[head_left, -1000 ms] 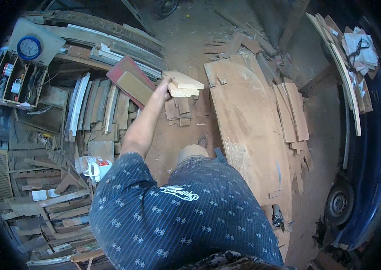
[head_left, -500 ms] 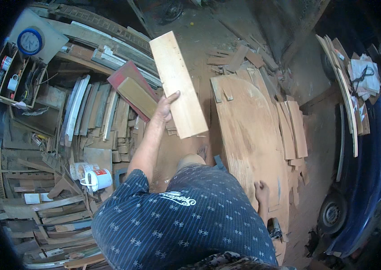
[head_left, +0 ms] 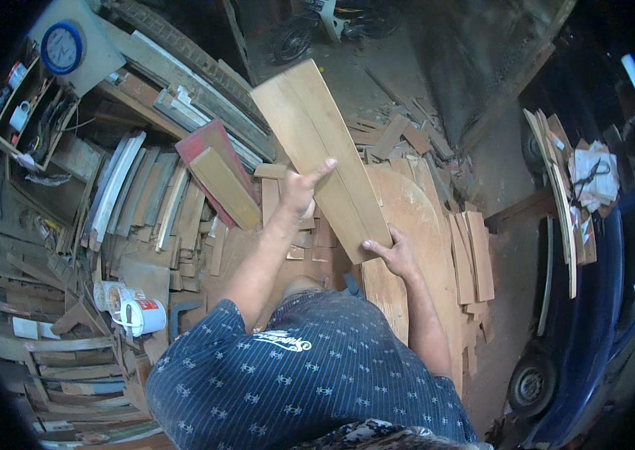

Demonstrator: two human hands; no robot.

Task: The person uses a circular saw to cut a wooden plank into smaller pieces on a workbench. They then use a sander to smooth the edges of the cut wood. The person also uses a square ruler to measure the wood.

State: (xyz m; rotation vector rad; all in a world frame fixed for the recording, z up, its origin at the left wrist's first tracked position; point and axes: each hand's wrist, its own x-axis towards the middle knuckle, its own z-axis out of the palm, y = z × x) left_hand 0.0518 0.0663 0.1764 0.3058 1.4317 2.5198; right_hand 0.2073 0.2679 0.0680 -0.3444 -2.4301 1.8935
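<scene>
A long pale wooden board (head_left: 313,127) slants across the middle of the view, its far end up and to the left. My left hand (head_left: 304,187) grips its left edge around the middle, with the thumb across the face. My right hand (head_left: 388,251) holds the lower right end, thumb on top. Beneath and right of that end lies a large dusty plywood sheet (head_left: 426,285). A red panel (head_left: 212,142) with an olive board (head_left: 223,187) on it rests left of my hands.
Stacked timber (head_left: 122,187) fills the left side, with a white bucket (head_left: 142,316), shelves and a blue wall clock (head_left: 61,47). At right are a dark blue vehicle (head_left: 595,322) and planks (head_left: 563,195) with papers. A motorbike (head_left: 317,22) stands at the back.
My left hand has raised and turned the board, its near end now further right and down. My right hand has risen from beside the plywood to grip that end.
</scene>
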